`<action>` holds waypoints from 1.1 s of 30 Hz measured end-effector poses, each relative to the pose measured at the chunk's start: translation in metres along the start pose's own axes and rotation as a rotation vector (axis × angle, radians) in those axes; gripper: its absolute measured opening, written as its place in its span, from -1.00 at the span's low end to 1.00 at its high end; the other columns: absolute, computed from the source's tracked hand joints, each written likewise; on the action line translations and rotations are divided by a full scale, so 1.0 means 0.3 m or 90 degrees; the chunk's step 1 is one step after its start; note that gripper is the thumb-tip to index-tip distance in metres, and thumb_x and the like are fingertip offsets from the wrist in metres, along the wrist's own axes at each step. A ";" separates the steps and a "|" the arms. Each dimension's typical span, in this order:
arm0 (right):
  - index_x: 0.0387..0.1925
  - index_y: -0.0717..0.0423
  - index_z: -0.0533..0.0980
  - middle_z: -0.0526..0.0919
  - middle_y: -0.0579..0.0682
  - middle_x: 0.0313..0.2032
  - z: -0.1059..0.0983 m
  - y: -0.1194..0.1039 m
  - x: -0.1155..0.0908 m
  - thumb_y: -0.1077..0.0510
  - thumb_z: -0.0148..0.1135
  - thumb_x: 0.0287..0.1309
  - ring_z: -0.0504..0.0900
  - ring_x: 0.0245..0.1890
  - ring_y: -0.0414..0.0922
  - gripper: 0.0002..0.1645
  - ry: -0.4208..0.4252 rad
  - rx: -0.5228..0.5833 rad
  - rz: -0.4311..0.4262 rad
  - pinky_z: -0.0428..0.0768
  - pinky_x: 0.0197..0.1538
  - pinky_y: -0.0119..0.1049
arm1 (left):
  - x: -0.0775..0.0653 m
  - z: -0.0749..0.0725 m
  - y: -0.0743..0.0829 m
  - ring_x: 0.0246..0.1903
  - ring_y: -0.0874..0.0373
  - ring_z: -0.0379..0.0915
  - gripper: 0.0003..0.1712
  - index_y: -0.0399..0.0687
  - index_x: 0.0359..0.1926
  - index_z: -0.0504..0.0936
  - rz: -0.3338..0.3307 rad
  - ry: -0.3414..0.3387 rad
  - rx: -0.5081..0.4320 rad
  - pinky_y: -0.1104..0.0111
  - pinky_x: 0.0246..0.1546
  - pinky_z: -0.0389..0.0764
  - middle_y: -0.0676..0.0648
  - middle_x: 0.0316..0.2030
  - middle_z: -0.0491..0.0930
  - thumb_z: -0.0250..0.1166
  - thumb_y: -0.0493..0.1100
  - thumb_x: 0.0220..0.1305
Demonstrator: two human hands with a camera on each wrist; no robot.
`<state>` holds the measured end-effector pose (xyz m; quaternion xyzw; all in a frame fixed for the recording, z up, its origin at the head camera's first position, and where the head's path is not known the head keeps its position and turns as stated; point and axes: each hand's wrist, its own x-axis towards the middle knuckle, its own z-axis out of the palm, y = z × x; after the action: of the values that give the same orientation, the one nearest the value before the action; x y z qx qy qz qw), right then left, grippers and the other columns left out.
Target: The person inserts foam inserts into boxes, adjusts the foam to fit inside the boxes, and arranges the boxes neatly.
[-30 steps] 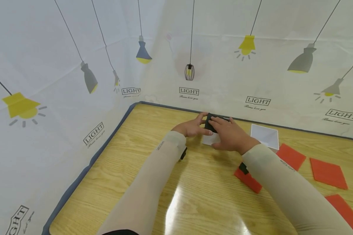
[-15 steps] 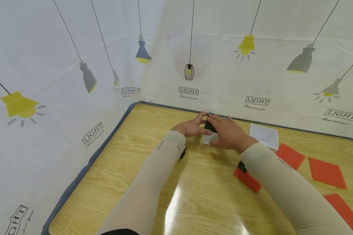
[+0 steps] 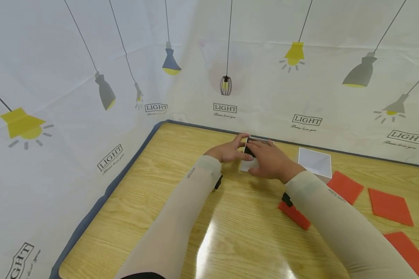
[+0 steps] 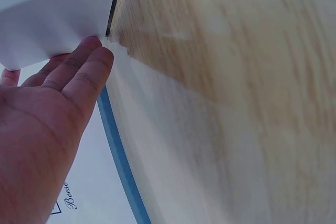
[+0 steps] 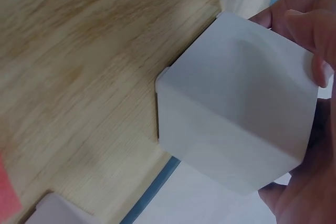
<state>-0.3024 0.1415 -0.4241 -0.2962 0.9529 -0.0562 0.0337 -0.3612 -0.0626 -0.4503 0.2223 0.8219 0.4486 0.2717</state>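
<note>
A white open-topped box point(image 3: 246, 166) stands on the table near its back edge. My left hand point(image 3: 226, 151) grips the box's left side, thumb along the near rim; in the left wrist view its fingers point(image 4: 86, 74) lie against the white wall. A black sheet point(image 3: 249, 152) sits down inside the rim, mostly covered by my right hand point(image 3: 274, 161), whose extended fingers reach over and into the opening. The right thumb touches the near wall. In the right wrist view the box point(image 5: 236, 93) shows its outer walls; the right fingertips are hidden.
A second white box point(image 3: 314, 162) stands to the right of the hands. Several red squares lie on the right of the wooden table point(image 3: 160, 209), one red square point(image 3: 391, 206) farther right, another red piece point(image 3: 295, 215) partly under the right forearm. A printed curtain rises behind the table.
The black sheet has sunk from the top of the box into it, so the white rim now shows around it. The right fingers shifted slightly over the opening; the left hand stayed in place.
</note>
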 end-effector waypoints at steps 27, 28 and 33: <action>0.38 0.19 0.52 0.56 0.16 0.38 0.024 0.027 -0.032 -0.17 0.45 0.21 0.53 0.40 0.16 -0.17 -0.004 -0.042 0.009 -0.03 0.52 0.49 | 0.009 0.005 0.000 0.64 -0.11 -0.02 0.12 0.38 0.67 -0.12 0.006 0.016 0.012 0.01 0.58 0.13 -0.19 0.65 0.09 0.44 0.11 0.34; 0.39 0.19 0.51 0.55 0.17 0.39 0.025 0.027 -0.034 -0.16 0.45 0.21 0.51 0.41 0.16 -0.16 0.005 -0.034 0.010 -0.03 0.52 0.48 | 0.010 0.005 0.000 0.64 -0.10 -0.01 0.13 0.39 0.67 -0.12 0.005 0.016 0.016 0.01 0.58 0.13 -0.19 0.65 0.09 0.44 0.12 0.34; 0.52 0.18 0.36 0.42 0.18 0.50 0.026 0.019 -0.061 -0.15 0.48 0.21 0.33 0.54 0.15 -0.02 0.070 0.039 0.015 -0.03 0.55 0.43 | 0.006 -0.004 0.002 0.64 -0.08 -0.02 0.13 0.44 0.67 -0.15 -0.003 0.017 0.042 0.01 0.59 0.11 -0.15 0.66 0.07 0.42 0.20 0.34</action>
<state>-0.2898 0.1559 -0.4319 -0.2801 0.9546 -0.1013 -0.0085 -0.3632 -0.0620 -0.4495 0.2230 0.8402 0.4235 0.2548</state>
